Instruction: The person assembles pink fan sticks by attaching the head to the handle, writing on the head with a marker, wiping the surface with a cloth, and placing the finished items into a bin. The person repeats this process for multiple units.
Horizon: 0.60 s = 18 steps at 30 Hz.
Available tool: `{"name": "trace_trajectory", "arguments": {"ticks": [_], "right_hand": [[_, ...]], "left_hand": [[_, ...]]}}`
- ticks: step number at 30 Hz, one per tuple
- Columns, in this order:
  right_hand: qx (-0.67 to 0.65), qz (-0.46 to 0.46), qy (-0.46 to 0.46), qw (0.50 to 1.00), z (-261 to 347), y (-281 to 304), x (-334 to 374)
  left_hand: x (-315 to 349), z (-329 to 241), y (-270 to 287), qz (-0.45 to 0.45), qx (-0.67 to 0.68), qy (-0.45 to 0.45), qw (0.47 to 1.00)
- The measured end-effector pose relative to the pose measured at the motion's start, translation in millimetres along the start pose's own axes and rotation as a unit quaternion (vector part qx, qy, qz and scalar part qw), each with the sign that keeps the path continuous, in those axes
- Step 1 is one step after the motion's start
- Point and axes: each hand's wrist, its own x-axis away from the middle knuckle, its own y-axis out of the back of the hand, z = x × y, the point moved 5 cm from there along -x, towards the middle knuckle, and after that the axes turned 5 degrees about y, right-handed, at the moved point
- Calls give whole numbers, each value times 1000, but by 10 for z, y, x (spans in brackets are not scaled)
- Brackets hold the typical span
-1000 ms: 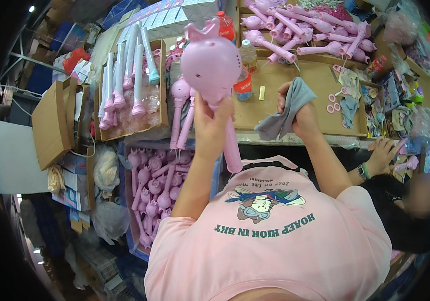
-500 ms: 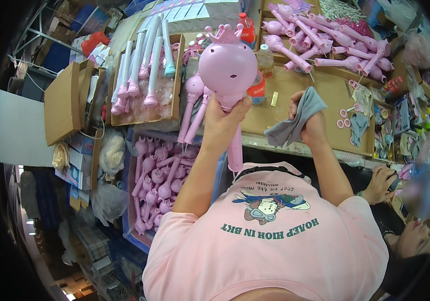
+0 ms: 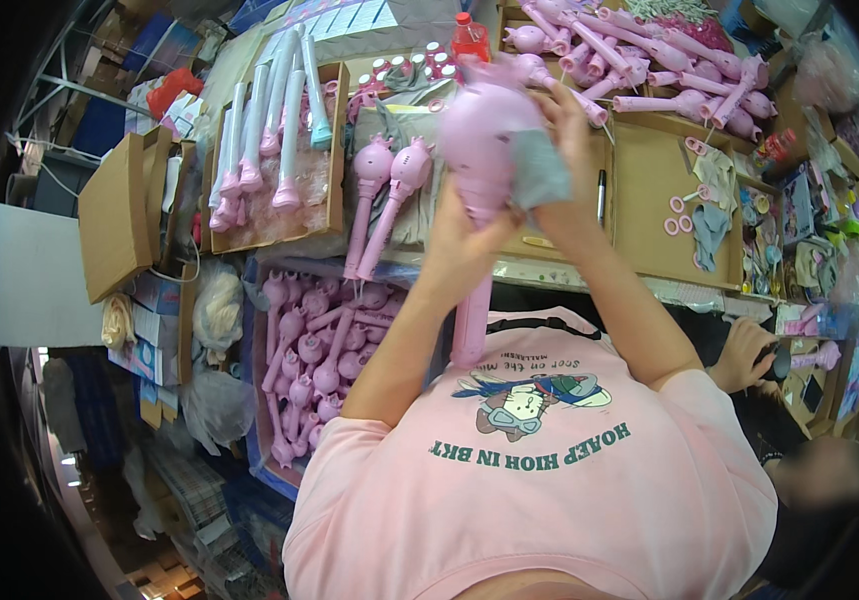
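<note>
A pink toy wand (image 3: 477, 125) with a round head and a crown stands up in front of me, its handle pointing down toward my shirt. My left hand (image 3: 461, 238) is wrapped round its neck just below the head. A grey cloth (image 3: 539, 172) is in my right hand (image 3: 571, 135), lying against the right side of the wand's head. The right hand and the cloth are partly smeared by motion. Left of the wand, two similar pink wands (image 3: 389, 185) lie side by side on a grey cloth on the table.
A blue-rimmed crate (image 3: 254, 400) of pink wands stands at lower left. A cardboard tray (image 3: 334, 190) holds clear-tubed sticks. More pink wands (image 3: 639, 60) are heaped at the back right. Near a red-capped bottle (image 3: 469, 38) are several small bottles. A co-worker's hand (image 3: 746, 355) is at right.
My right hand has brought the grey cloth left and up against the wand's head. The wand has shifted slightly right and lower and turned a little in my left hand.
</note>
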Motion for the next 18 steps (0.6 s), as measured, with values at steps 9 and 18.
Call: {"name": "trace_trajectory", "arguments": {"ticks": [9, 18], "right_hand": [[-269, 22, -348, 898, -283, -12, 21], [-293, 133, -237, 917, 1, 114, -31]], "left_hand": [[81, -76, 116, 40, 61, -13, 997], [-30, 49, 498, -47, -144, -165, 975]]}}
